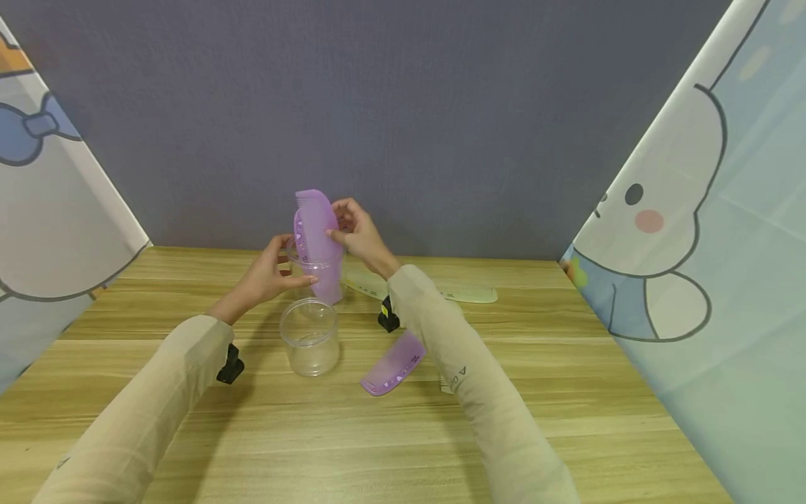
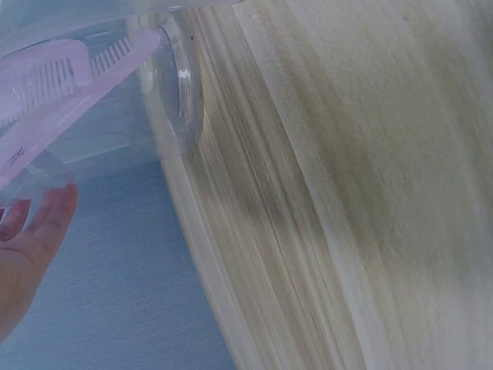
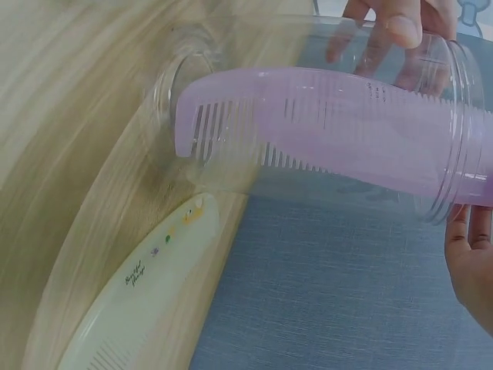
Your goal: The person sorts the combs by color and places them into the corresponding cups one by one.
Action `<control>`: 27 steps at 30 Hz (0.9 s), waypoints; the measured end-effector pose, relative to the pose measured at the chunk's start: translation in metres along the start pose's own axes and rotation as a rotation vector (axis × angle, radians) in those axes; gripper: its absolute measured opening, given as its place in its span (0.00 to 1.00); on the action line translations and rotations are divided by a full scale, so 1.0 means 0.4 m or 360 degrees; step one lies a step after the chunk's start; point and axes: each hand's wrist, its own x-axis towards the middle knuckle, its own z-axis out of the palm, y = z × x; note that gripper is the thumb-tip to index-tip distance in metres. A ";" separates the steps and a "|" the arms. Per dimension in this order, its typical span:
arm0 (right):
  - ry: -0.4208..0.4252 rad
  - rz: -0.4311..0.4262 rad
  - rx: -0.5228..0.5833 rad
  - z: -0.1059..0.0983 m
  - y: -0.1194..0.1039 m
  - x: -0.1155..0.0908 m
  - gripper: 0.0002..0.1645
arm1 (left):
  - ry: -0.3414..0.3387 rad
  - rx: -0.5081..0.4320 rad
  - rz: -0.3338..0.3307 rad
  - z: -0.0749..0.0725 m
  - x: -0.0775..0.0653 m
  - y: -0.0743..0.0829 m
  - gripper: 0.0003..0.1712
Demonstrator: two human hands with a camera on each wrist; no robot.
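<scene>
A tall clear plastic jar [image 3: 331,193] is steadied by my left hand [image 1: 267,274], thumb on its near side and fingers at its far side, close to the rim. Two purple combs stand upright in the jar and stick out above it. Thumb and fingers of my right hand [image 1: 360,236] pinch the upper part of the front comb [image 1: 317,220]. Just behind its left edge shows the second comb [image 1: 299,234], printed with small light marks. In the right wrist view, one purple comb's lower end reaches close to the jar's bottom.
An uncovered shorter clear jar [image 1: 310,343] stands nearer on the wooden table [image 1: 283,441]. To its right lies a purple comb [image 1: 394,365], partly under the right sleeve. Pale green combs [image 1: 469,292] lie farther back, partly hidden by the right arm. A grey wall [image 1: 409,140] rises behind.
</scene>
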 end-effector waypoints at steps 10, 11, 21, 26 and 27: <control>-0.0017 -0.0023 -0.0126 -0.001 0.046 0.028 0.21 | -0.0005 -0.0015 -0.0004 -0.002 -0.001 0.003 0.55; -0.0012 -0.0023 -0.0120 -0.001 0.049 0.030 0.21 | -0.0006 -0.0012 -0.0005 -0.002 -0.002 0.003 0.55; -0.0027 -0.0005 -0.0184 0.006 -0.019 0.001 0.22 | -0.0001 -0.0007 0.0009 -0.002 -0.004 0.002 0.54; -0.0029 -0.0023 -0.0235 0.008 -0.017 0.006 0.23 | 0.0000 -0.0007 0.0009 -0.001 -0.004 0.002 0.54; -0.0026 -0.0030 -0.0243 0.008 -0.015 0.007 0.23 | -0.0001 -0.0010 0.0009 -0.001 -0.004 0.002 0.54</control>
